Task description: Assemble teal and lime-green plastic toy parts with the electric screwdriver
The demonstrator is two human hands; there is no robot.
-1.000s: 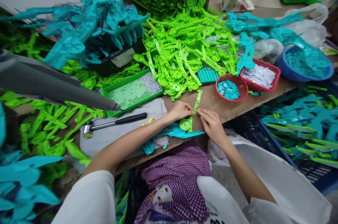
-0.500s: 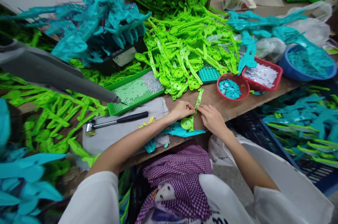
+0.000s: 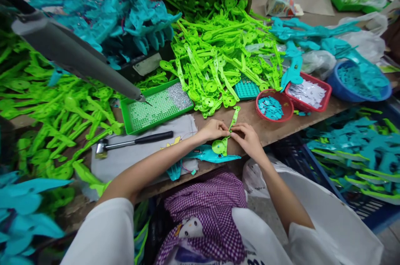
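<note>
My left hand (image 3: 213, 130) and my right hand (image 3: 248, 140) meet over a long green plastic part (image 3: 233, 118) lying on the wooden table edge (image 3: 275, 129). Both hands pinch its middle, fingers closed on it. The part's round end (image 3: 219, 147) rests on a teal plastic part (image 3: 212, 156) near the table's front edge. A small hammer (image 3: 131, 143) lies on a grey cloth (image 3: 137, 152) to the left of my left hand.
A heap of green parts (image 3: 218, 48) fills the table's middle, teal parts (image 3: 125, 19) pile at back left. A green tray (image 3: 156, 106), round red basket (image 3: 270, 106), square red basket (image 3: 308, 92) and blue bowl (image 3: 359, 81) stand nearby. A grey nozzle (image 3: 78, 58) points at the tray.
The view has shifted slightly; the grey nozzle sits higher in the picture. My right hand has closed in toward my left on the green part.
</note>
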